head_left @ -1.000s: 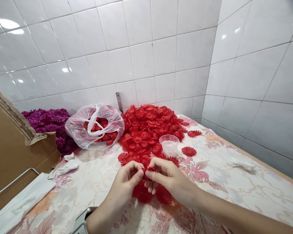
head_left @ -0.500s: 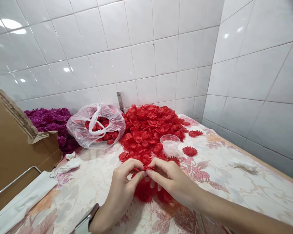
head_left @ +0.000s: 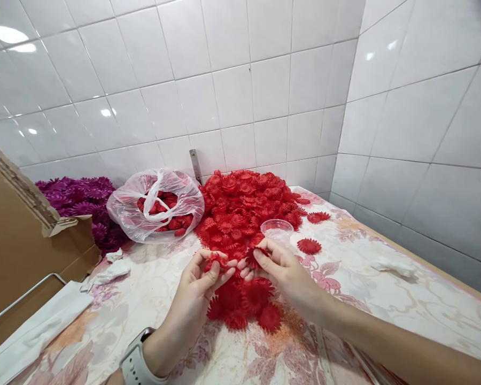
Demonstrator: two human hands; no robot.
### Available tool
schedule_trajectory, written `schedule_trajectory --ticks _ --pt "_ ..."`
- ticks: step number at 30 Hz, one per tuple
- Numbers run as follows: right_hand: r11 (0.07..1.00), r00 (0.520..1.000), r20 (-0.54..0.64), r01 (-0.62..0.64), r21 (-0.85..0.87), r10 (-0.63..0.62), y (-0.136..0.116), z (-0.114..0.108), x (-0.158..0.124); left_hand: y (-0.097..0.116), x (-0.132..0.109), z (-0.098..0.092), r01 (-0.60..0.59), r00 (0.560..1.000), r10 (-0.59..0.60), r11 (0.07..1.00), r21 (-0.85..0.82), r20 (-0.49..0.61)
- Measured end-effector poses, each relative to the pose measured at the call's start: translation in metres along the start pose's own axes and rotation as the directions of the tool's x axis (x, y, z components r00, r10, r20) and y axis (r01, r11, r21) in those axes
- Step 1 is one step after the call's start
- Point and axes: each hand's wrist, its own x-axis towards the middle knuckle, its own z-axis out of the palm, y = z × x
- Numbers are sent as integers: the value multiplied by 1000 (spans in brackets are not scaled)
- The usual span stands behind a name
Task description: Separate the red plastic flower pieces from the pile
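Observation:
Between the thumb and fingers of my left hand is a red artificial flower piece. My right hand pinches another red flower piece, darker in the shade of the fingers. The fingertips of both hands nearly meet above the table. Under and just in front of them lie several loose red flower pieces. Behind the hands rises a large heap of red flower pieces. A clear plastic cup stands at the heap's right edge, partly hidden by my right hand.
A clear plastic bag holding red pieces sits left of the heap, beside a purple flower pile. A cardboard box stands at the left. The patterned tablecloth reaches the tiled wall. Crumpled white scraps lie right.
My hands were together on red material; now they are slightly apart, each with a red flower piece. My left wrist has turned, showing more of the watch. The view has shifted slightly.

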Motion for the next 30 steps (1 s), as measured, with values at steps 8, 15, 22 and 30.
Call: schedule_trajectory --ticks 8,15,22,30 --pt "995 991 -126 -49 -89 38 -2 -6 4 7 9 -2 18 990 8 981 191 -138" --pt "987 991 -82 -115 -115 106 -3 -4 7 1 14 -13 -244 946 323 683 688 16" --pt "928 980 21 -180 -327 198 3 -3 3 0 9 -14 -374 885 442 487 790 147" --pt "845 997 50 -22 -535 57 -2 1 -4 3 -1 -6 -346 925 334 536 770 183"
